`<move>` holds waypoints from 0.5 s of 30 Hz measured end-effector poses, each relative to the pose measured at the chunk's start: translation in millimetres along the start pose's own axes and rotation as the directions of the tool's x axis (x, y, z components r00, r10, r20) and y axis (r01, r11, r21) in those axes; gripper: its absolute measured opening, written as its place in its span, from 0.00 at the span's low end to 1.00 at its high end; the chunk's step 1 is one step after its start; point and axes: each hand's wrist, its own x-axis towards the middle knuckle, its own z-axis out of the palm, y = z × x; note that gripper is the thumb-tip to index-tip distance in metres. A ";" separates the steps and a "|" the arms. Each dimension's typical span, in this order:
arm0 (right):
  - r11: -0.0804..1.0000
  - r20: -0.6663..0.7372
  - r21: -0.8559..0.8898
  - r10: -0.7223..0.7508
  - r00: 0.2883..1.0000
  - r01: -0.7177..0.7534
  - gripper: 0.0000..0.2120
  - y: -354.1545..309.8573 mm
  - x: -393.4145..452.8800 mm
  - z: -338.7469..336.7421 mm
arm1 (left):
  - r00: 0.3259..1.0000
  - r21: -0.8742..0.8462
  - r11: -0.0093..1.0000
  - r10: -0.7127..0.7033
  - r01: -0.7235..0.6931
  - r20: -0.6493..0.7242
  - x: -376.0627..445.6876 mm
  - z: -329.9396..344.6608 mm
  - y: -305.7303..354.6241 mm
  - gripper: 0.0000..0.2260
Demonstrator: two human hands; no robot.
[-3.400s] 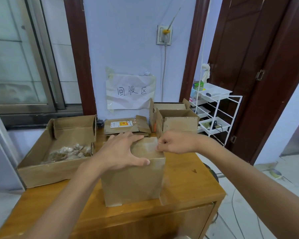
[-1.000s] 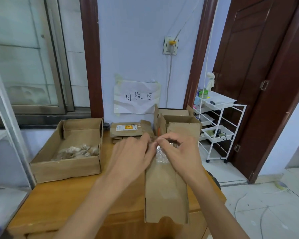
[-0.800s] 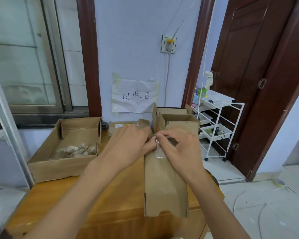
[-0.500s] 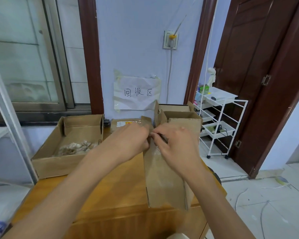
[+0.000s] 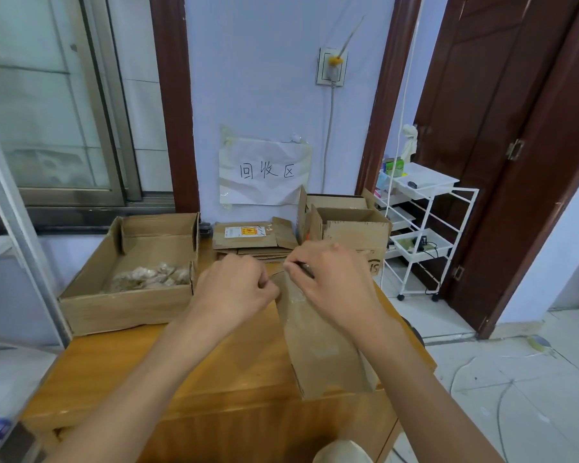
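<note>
Two hands meet over a tall, narrow cardboard box (image 5: 321,355) that stands on the near right part of a wooden tabletop (image 5: 214,369), close to its right edge. The left hand (image 5: 238,292) has its fingers curled and grips the box's far top edge. The right hand (image 5: 331,285) pinches a strip of clear tape (image 5: 293,294) between thumb and forefinger at that same edge; the tape runs down the top face of the box.

On the far wall a paper sign (image 5: 264,172) is taped up, handwritten with the characters 回收区. Below it, at the far edge of the tabletop, lies a stack of flattened cardboard (image 5: 251,240), and its top sheet bears a white shipping label (image 5: 244,231) with a yellow patch, the print too small to read. To the far right stand two open boxes (image 5: 351,225); the nearer one shows printed letters ending in "IS", partly hidden by the right hand.

To the left sits a shallow open carton (image 5: 124,309) holding a heap of crumpled tape scraps (image 5: 147,279). A white wire trolley (image 5: 422,208) stands on the floor to the right, beside a dark wooden door (image 5: 515,128). A wall socket (image 5: 330,66) sits above the sign.
</note>
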 end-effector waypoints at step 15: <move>0.987 0.419 0.159 -0.097 0.903 0.032 0.45 31.6 25.8 -1.1 | 0.982 -0.635 0.770 0.070 0.058 0.174 4.4 17.6 -36.7 0.12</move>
